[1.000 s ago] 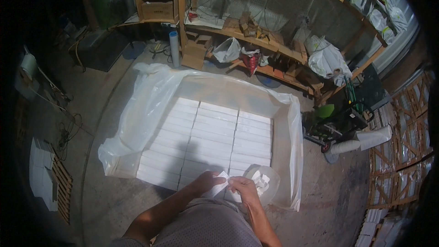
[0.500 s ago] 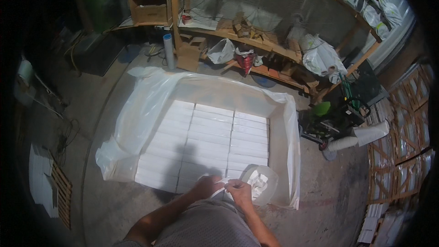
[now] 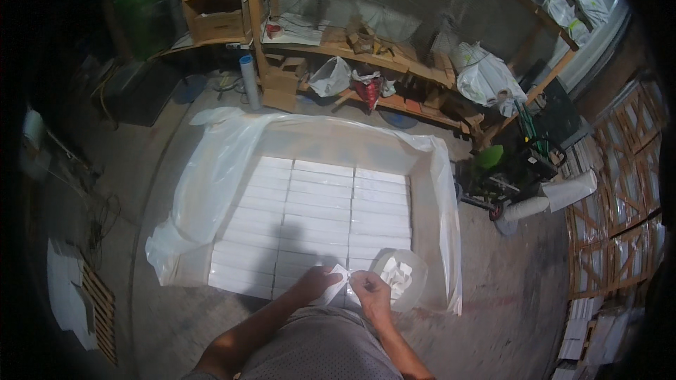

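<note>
The left hand (image 3: 318, 283) is pinching a white slip (image 3: 339, 276) between thumb and fingers, and the slip is standing out in front of the person's body. The right hand (image 3: 372, 290) is bringing its fingertips together at the slip's right edge; whether they are gripping it, I cannot tell. Just right of that hand, a translucent container (image 3: 418, 294) is holding loose white pieces (image 3: 398, 276). Beyond the hands, white packages (image 3: 317, 229) are lying in three columns, and pale plastic sheeting (image 3: 190, 200) is draping over the surrounding walls. Farther off, wooden shelving (image 3: 338, 51) is bearing assorted goods.
</note>
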A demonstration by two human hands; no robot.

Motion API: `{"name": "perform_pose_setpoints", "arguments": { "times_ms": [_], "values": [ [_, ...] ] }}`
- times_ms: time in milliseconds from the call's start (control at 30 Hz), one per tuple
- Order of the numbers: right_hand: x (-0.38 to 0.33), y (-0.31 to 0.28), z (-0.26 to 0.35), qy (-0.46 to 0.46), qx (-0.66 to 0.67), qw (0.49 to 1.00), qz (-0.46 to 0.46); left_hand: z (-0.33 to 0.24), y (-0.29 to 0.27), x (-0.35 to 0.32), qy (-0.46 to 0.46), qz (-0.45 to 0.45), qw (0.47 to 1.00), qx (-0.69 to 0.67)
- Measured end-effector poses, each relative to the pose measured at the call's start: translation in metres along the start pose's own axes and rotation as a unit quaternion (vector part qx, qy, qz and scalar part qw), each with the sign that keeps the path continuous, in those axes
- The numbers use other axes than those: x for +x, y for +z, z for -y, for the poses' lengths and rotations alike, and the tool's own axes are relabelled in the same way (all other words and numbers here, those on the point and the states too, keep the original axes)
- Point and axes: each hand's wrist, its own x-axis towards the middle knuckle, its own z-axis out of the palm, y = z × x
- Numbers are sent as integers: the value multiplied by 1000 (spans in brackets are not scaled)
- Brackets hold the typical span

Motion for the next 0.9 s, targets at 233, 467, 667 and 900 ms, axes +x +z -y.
{"name": "perform_pose_setpoints", "arguments": {
  "times_ms": [233, 467, 667, 900],
  "values": [
    [2, -1, 7, 36, 8, 999, 0, 1, 6, -1, 132, 18, 969, 209],
    [10, -20, -3, 93, 95, 991, -3, -21, 12, 1, 92, 54, 985, 134],
    [9, -36, -12, 114, 147, 982, -44, -24, 16, 13, -87, 117, 981, -129],
    [7, -49, -33, 160, 198, 966, -44, 7, 56, 45, 56, 132, 990, 6]
  ]
}}
